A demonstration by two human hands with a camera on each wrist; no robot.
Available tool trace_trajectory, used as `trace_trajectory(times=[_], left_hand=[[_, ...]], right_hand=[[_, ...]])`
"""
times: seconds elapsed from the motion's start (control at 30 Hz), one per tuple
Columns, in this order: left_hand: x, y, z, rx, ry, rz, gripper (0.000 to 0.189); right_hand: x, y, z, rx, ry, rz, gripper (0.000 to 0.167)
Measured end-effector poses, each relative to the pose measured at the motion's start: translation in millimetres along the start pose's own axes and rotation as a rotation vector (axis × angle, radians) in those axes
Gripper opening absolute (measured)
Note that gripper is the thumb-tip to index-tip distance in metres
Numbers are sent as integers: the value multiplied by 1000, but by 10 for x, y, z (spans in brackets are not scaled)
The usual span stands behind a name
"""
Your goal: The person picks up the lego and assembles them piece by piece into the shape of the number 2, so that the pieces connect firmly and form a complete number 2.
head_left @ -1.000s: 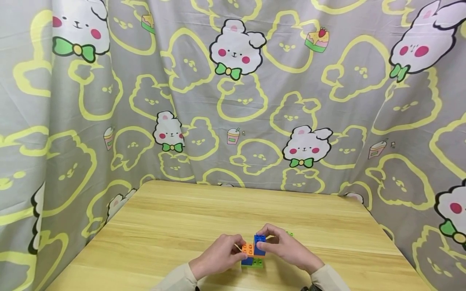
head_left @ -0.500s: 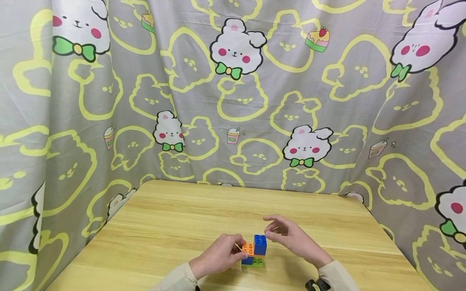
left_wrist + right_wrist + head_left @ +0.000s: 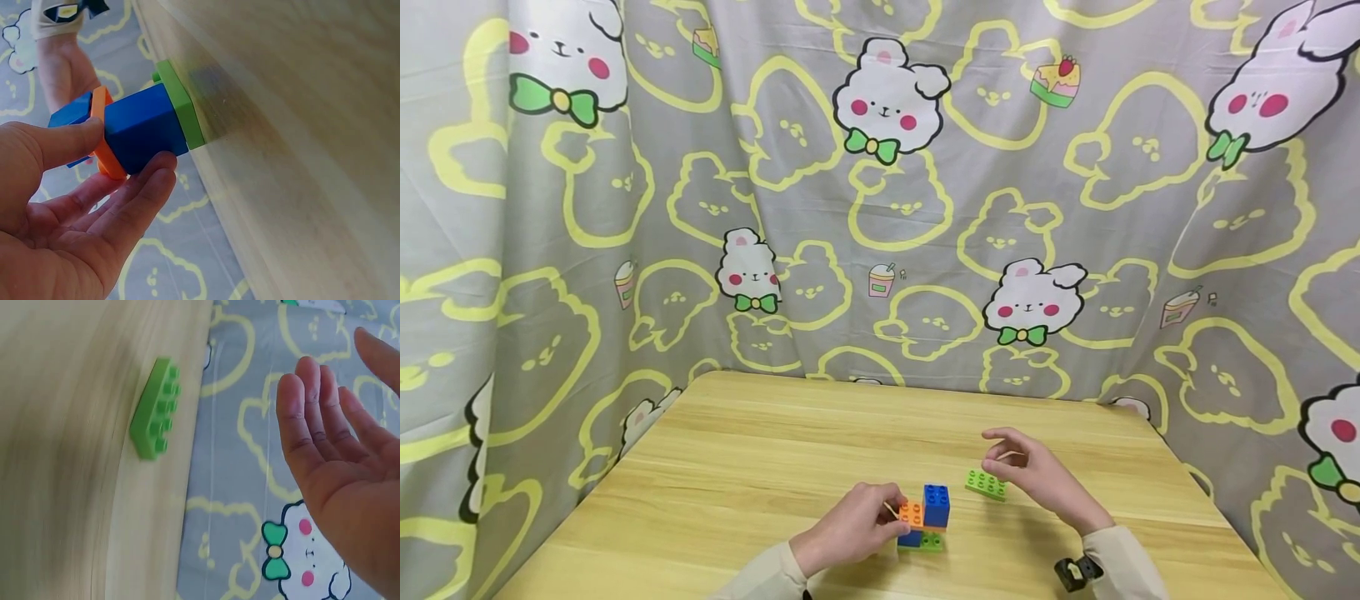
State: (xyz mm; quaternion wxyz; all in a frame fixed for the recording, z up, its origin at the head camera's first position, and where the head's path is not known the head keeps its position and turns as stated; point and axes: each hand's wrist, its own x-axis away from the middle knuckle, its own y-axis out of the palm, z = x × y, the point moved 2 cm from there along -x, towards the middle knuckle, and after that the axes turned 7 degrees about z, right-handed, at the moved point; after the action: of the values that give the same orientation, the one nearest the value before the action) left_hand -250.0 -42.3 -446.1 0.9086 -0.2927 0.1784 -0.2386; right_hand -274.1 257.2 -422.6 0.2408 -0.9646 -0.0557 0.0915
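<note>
My left hand (image 3: 855, 523) pinches a small stack of toy building bricks from its left side, thumb and fingers about the orange plate (image 3: 912, 511). At the bottom of the stack a green plate (image 3: 181, 103) rests on the table, with a blue brick (image 3: 145, 127) on it and the orange plate above that. A second blue brick (image 3: 936, 506) stands on the orange plate's right end. My right hand (image 3: 1037, 471) hovers holding nothing, its fingers apart in the right wrist view. Below its fingers a loose green plate (image 3: 985, 484) with studs up lies on the table.
The light wooden table (image 3: 790, 442) spreads beyond and beside both hands. A grey curtain (image 3: 910, 233) with yellow outlines and white cartoon animals hangs behind and around it.
My right hand has let go of the upper blue brick and moved away to the right, uncovering the loose green plate. The left hand and the stack have stayed in place.
</note>
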Motion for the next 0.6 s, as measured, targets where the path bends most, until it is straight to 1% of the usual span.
trace_trajectory(times=[0.13, 0.23, 0.4, 0.6], left_hand=[[4, -1, 0, 1, -1, 0, 17], [5, -1, -2, 1, -2, -1, 17], [3, -5, -4, -2, -3, -6, 17], [8, -8, -15, -1, -1, -13, 16]], right_hand=[[-4, -39, 89, 17, 16, -11, 58], [-3, -52, 162, 90, 15, -5, 58], [0, -44, 268, 234, 0, 42, 51], [0, -36, 366, 286, 4, 33, 48]])
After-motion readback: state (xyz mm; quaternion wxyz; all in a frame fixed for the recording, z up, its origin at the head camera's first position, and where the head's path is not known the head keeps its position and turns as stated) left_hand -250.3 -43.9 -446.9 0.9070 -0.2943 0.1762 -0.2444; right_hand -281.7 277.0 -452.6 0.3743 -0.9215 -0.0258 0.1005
